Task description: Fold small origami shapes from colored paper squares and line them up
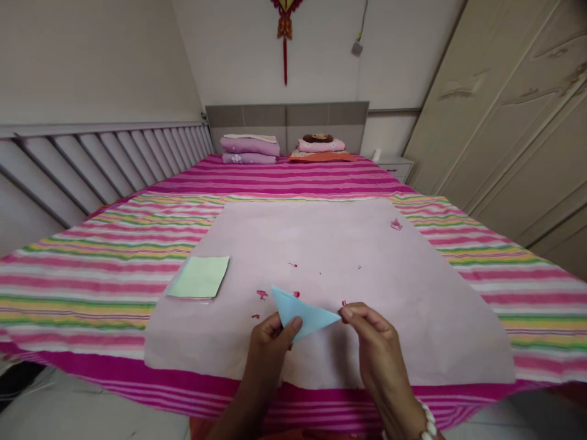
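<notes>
A light blue paper folded into a triangle [302, 313] is held just above the pale pink sheet [413, 305] near the bed's front edge. My left hand [274, 335] pinches its lower left part, thumb on top. My right hand [372, 333] pinches its right tip between thumb and fingers. A white bead bracelet [428, 421] is on my right wrist.
A stack of light green square paper [200, 277] lies left of the hands. Small pink paper scraps [261, 294] dot the sheet, one larger [396, 225] at far right. Folded bedding [250, 148] sits by the headboard. A wardrobe [513, 122] stands on the right, a slatted rail [105, 165] on the left.
</notes>
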Demonstrator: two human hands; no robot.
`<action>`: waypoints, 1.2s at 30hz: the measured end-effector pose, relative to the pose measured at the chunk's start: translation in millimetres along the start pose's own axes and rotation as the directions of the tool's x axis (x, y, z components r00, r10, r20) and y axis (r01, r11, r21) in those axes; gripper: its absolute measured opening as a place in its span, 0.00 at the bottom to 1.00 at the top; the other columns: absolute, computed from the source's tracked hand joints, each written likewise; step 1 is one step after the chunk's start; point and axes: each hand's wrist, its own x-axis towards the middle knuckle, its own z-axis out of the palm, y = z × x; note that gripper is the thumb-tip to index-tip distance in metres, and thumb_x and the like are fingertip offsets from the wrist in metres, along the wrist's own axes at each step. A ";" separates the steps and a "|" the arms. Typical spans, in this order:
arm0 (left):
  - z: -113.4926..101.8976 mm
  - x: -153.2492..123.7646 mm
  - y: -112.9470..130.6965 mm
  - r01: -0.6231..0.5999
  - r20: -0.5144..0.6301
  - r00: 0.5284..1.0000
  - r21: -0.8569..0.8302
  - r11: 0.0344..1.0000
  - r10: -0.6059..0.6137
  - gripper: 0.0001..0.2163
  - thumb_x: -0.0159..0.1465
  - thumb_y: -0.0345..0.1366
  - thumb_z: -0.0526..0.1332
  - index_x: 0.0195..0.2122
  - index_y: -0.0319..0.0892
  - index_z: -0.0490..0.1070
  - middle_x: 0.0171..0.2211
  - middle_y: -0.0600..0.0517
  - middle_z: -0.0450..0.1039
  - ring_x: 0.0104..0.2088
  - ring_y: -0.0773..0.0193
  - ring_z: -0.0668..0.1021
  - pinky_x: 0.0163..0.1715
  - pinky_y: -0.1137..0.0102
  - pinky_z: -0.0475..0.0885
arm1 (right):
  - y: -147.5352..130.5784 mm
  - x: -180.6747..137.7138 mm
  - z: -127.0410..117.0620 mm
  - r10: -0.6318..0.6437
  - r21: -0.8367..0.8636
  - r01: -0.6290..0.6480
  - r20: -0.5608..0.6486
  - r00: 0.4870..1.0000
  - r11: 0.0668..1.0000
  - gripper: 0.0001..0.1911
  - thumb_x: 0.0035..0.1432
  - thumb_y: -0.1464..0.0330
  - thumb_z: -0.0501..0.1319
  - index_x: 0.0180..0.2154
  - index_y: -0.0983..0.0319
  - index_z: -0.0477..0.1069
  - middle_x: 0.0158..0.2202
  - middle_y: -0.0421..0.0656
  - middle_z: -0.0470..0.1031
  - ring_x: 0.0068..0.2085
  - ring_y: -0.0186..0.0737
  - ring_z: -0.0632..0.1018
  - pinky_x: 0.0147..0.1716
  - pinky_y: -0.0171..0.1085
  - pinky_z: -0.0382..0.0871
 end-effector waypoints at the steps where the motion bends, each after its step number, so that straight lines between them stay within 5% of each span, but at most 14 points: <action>1: -2.4 0.7 0.1 0.053 0.007 0.999 -0.072 0.996 -0.053 0.14 0.49 0.44 0.70 0.21 0.38 0.72 0.17 0.58 0.61 0.21 0.71 0.62 0.22 0.76 0.57 | -1.9 4.2 -3.9 0.001 0.027 0.000 -0.042 0.999 1.000 0.05 0.47 0.66 0.68 0.24 0.59 0.76 0.26 0.40 0.73 0.33 0.40 0.71 0.39 0.39 0.63; 3: -6.6 2.1 -0.3 0.218 0.075 0.976 -0.239 0.946 -0.206 0.13 0.49 0.41 0.71 0.23 0.37 0.71 0.18 0.58 0.63 0.21 0.73 0.63 0.21 0.78 0.58 | -6.1 11.4 -11.0 -0.019 0.010 0.019 -0.014 1.000 1.000 0.05 0.48 0.65 0.68 0.29 0.58 0.78 0.32 0.42 0.77 0.39 0.44 0.73 0.44 0.42 0.63; 5: -8.6 2.9 -2.2 0.420 0.205 0.907 -0.368 0.830 -0.368 0.13 0.48 0.37 0.72 0.22 0.37 0.69 0.17 0.59 0.62 0.19 0.75 0.62 0.18 0.80 0.56 | -9.7 15.5 -15.2 -0.027 -0.090 0.045 0.185 0.982 0.995 0.14 0.46 0.66 0.69 0.38 0.57 0.78 0.44 0.46 0.77 0.48 0.49 0.72 0.48 0.45 0.62; 8: -6.4 1.6 -7.8 0.648 0.376 0.762 -0.436 0.625 -0.527 0.12 0.47 0.31 0.71 0.22 0.37 0.66 0.16 0.59 0.60 0.16 0.77 0.62 0.16 0.81 0.55 | -12.6 15.3 -13.3 0.007 -0.203 0.109 0.497 0.868 0.973 0.27 0.44 0.67 0.71 0.49 0.54 0.74 0.55 0.46 0.71 0.57 0.53 0.67 0.54 0.48 0.57; 13: -0.5 -3.6 -12.7 0.814 0.574 0.579 -0.381 0.438 -0.578 0.07 0.52 0.29 0.67 0.27 0.36 0.68 0.17 0.59 0.61 0.17 0.75 0.65 0.17 0.80 0.56 | -14.4 10.7 -0.3 -0.010 -0.195 0.201 0.693 0.721 0.960 0.09 0.49 0.66 0.68 0.36 0.57 0.79 0.38 0.45 0.78 0.45 0.47 0.75 0.48 0.45 0.65; 18: 1.8 -3.1 -8.8 0.855 0.636 0.512 -0.308 0.418 -0.578 0.07 0.55 0.35 0.64 0.27 0.35 0.70 0.19 0.58 0.62 0.17 0.75 0.65 0.18 0.78 0.57 | -15.5 9.9 4.3 0.058 -0.252 0.134 0.631 0.773 0.958 0.05 0.50 0.65 0.68 0.25 0.59 0.77 0.28 0.40 0.75 0.32 0.39 0.74 0.36 0.38 0.67; 21: 1.7 0.9 -12.6 0.804 0.578 0.560 -0.208 0.557 -0.593 0.20 0.58 0.50 0.59 0.21 0.36 0.69 0.16 0.57 0.61 0.15 0.74 0.61 0.16 0.77 0.52 | -10.5 12.7 0.3 0.121 -0.244 0.012 0.524 0.843 0.970 0.10 0.48 0.62 0.69 0.23 0.61 0.74 0.24 0.38 0.72 0.28 0.36 0.71 0.31 0.35 0.65; 24: -2.1 6.0 -20.8 0.566 0.307 0.792 -0.049 0.823 -0.527 0.29 0.52 0.62 0.56 0.13 0.39 0.65 0.11 0.56 0.58 0.13 0.73 0.58 0.15 0.75 0.47 | -4.2 14.8 -4.2 0.235 -0.205 -0.163 0.403 0.885 0.965 0.14 0.45 0.60 0.71 0.21 0.63 0.72 0.19 0.36 0.68 0.23 0.32 0.66 0.24 0.32 0.60; 26: -5.5 8.2 -24.0 0.278 0.147 0.948 0.055 0.959 -0.283 0.23 0.46 0.57 0.65 0.17 0.38 0.70 0.14 0.55 0.64 0.17 0.70 0.64 0.18 0.74 0.54 | -1.1 13.8 -4.2 0.288 -0.174 -0.239 0.369 0.884 0.955 0.15 0.43 0.60 0.72 0.21 0.63 0.72 0.18 0.35 0.67 0.21 0.30 0.65 0.22 0.31 0.57; 27: -6.6 8.5 -24.3 0.154 0.131 0.977 0.100 0.983 -0.166 0.20 0.43 0.52 0.70 0.22 0.38 0.73 0.18 0.54 0.68 0.21 0.68 0.68 0.22 0.74 0.59 | 0.1 12.4 -2.9 0.306 -0.163 -0.264 0.366 0.879 0.951 0.15 0.42 0.61 0.72 0.21 0.63 0.72 0.18 0.35 0.68 0.21 0.30 0.65 0.22 0.31 0.57; 30: -5.9 6.9 -22.4 -0.010 0.194 0.981 0.169 0.986 -0.023 0.15 0.45 0.43 0.71 0.29 0.38 0.76 0.24 0.53 0.72 0.26 0.64 0.71 0.28 0.72 0.63 | 2.5 6.7 4.3 0.344 -0.148 -0.310 0.384 0.857 0.939 0.15 0.41 0.60 0.72 0.21 0.63 0.72 0.18 0.36 0.70 0.21 0.30 0.66 0.23 0.32 0.59; 36: -1.9 4.1 -23.7 -0.060 0.180 0.983 0.209 0.976 0.022 0.18 0.51 0.48 0.66 0.16 0.39 0.69 0.15 0.58 0.56 0.20 0.70 0.59 0.21 0.72 0.53 | 2.2 1.7 10.9 0.348 -0.171 -0.305 0.364 0.864 0.937 0.17 0.39 0.58 0.73 0.19 0.63 0.71 0.17 0.36 0.70 0.20 0.30 0.66 0.22 0.32 0.58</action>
